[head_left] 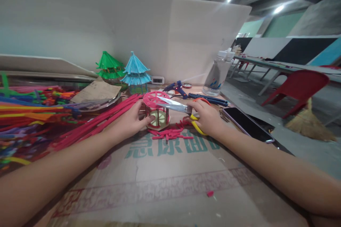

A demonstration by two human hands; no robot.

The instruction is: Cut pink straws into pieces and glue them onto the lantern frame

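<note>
1 green pavilion [109, 66] and 1 blue pavilion [135, 69] looked finished; behind pink scraps [170, 134], the left hand [135, 119] gripped a pink-topped frame [157, 115], seemingly roofless yet, the right hand [209, 114] gripping scissors [176, 106].

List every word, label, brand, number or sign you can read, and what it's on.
Nothing can be quoted with certainty.
Work surface: large green Chinese characters, too blurred to quote reliably.
Small white device: dark display, too small to read.
Clear bottle: blue and red marks, no legible lettering.
Phone: dark screen, no text visible.
Scissors: no lettering visible.
</note>
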